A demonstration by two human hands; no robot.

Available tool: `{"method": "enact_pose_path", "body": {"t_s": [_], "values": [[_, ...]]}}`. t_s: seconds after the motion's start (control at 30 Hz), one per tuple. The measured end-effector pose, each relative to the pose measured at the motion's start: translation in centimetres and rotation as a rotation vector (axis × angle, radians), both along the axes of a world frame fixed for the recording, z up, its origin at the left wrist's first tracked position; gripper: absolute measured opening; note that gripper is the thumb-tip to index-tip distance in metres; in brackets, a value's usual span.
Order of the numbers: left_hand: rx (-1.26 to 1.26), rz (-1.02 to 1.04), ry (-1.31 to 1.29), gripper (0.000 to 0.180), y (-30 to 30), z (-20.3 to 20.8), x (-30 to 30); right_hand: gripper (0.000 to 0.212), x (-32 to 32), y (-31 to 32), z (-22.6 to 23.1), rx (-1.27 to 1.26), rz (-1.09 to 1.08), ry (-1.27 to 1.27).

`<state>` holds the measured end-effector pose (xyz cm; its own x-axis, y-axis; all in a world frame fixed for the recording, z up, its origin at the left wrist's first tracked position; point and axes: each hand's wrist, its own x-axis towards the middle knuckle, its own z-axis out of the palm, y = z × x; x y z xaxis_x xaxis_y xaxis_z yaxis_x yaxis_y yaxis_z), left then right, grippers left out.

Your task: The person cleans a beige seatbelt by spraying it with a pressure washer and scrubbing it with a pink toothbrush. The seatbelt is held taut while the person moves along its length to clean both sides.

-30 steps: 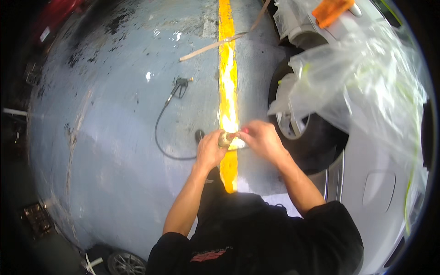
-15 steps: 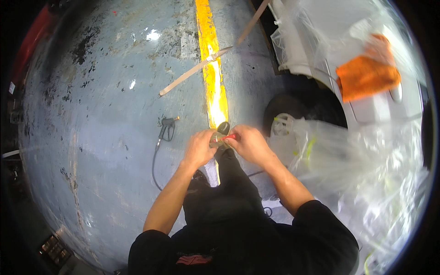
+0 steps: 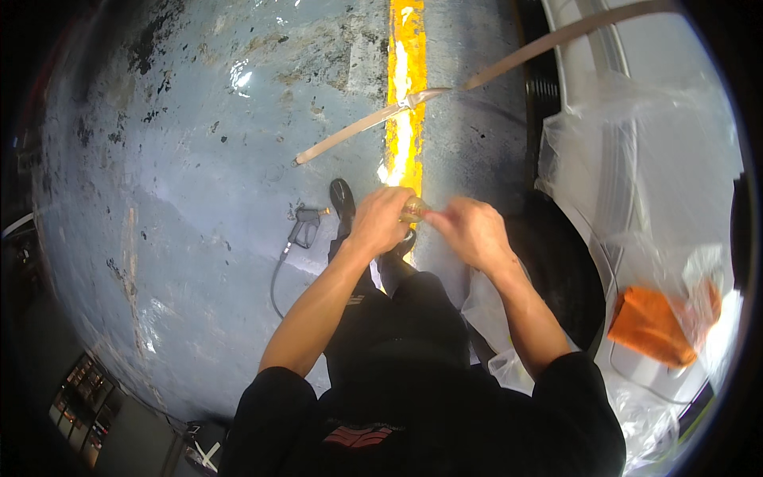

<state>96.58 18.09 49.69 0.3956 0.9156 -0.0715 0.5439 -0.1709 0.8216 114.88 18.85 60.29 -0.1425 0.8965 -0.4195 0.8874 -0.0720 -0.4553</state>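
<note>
My left hand (image 3: 381, 219) is closed round a small, rounded, yellowish see-through thing (image 3: 412, 210), whose kind I cannot make out. My right hand (image 3: 475, 230) is closed, its thumb and fingers pinched right against that thing's right side. What the right fingers hold, if anything, is hidden. Both hands are held out in front of my body, above my dark shoes (image 3: 342, 203) and the yellow floor stripe (image 3: 408, 151).
A black spray gun (image 3: 305, 229) with a hose lies on the grey floor to the left. A tan strap (image 3: 342, 141) hangs across ahead. On the right stands a white car (image 3: 668, 151) partly under clear plastic sheeting (image 3: 592, 151), with a dark tyre (image 3: 556, 270) and an orange cloth (image 3: 652, 327).
I have moved forward beside the car, so the orange cloth now lies lower in view. A red piece visible at my right fingers before no longer shows. My left foot has come forward.
</note>
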Motion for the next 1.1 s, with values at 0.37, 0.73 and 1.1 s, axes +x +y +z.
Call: {"method": "enact_pose_path", "body": {"t_s": [0.37,0.73,1.1], "values": [[-0.011,-0.101,0.072,0.038,20.1,-24.7,-0.3,0.033,-2.0,17.6,-23.1,0.07,-0.169,-0.003],[0.083,-0.113,0.228,0.039,36.5,-48.6,-0.9,0.018,-2.7,31.6,-54.0,0.529,-0.129,0.273],[0.099,-0.005,0.018,0.033,36.6,-58.9,-4.4,0.014,-8.3,32.5,-61.1,0.59,-0.078,0.149]]}}
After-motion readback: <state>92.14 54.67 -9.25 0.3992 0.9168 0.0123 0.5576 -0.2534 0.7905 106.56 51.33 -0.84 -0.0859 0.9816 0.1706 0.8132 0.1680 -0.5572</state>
